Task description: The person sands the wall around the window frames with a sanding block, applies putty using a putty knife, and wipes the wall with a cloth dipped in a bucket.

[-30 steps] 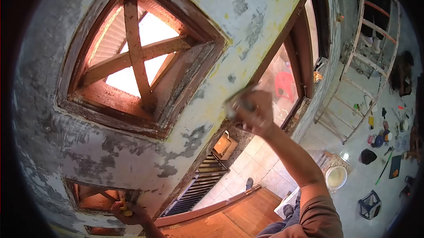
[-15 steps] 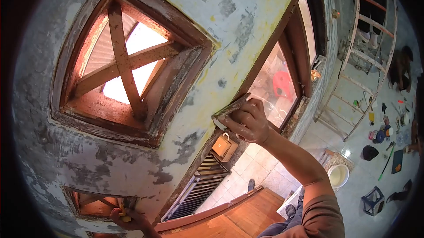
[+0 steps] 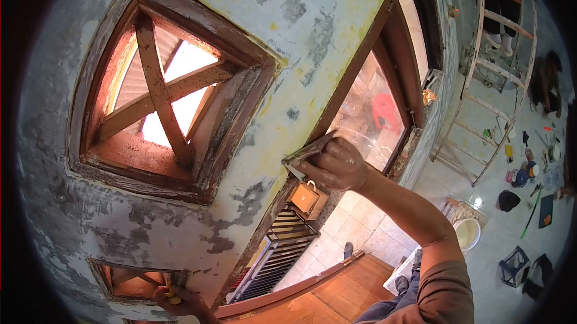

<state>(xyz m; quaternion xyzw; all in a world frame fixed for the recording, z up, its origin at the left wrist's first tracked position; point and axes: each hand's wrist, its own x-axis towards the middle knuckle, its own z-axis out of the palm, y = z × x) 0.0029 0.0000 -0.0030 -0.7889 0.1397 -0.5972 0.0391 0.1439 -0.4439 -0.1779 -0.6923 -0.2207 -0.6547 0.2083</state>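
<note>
Here, right hand (image 3: 336, 165) closed around a flat, dusty grey sanding block (image 3: 306, 151), pressed to the peeling wall (image 3: 288, 36)

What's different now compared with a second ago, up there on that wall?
The right hand, gripping a flat grey sanding pad, slid the pad down and leftward along the peeling pale wall beside the dark brown wooden frame. The left hand stayed on the small lower opening, a small yellow object in its fingers. The view itself shifted slightly.
</note>
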